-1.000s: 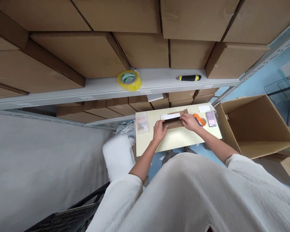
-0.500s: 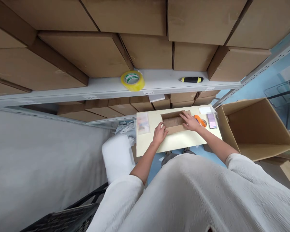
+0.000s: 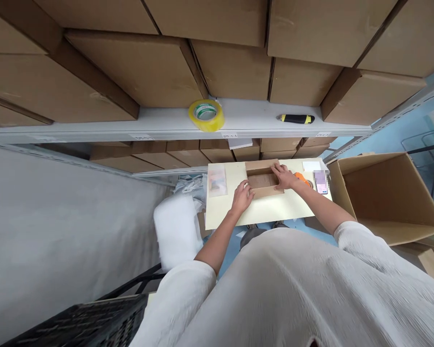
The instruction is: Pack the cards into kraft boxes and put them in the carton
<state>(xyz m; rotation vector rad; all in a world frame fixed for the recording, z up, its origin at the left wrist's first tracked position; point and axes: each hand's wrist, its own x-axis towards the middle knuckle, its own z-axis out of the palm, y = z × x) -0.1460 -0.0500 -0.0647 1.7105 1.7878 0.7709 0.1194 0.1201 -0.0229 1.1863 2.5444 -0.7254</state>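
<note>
A small open cardboard box (image 3: 268, 192) lies on the cream tabletop (image 3: 224, 212), its opening facing up and its near and far flaps spread outward. At the box's left end, my left hand (image 3: 241, 197) curls its fingers over the edge. My right hand (image 3: 284, 177) grips the opposite end, fingers over the rim and thumb toward the near corner. Just right of that hand sits an orange tape dispenser (image 3: 301, 179), partly hidden by my wrist. Farther right is a phone (image 3: 320, 181). A clear plastic packet (image 3: 217, 180) lies at the table's left.
Above the table, a shelf (image 3: 246, 115) holds a yellow tape roll (image 3: 207, 115), a black-and-yellow cutter (image 3: 295, 119) and rows of cartons (image 3: 137, 72). A large open carton (image 3: 390, 193) stands right. White foam wrap (image 3: 177, 231) and a black crate (image 3: 94, 323) are left.
The far flap of the box now lies outward, away from me. My right hand has shifted along its end to a firmer grip. The view has tilted slightly.
</note>
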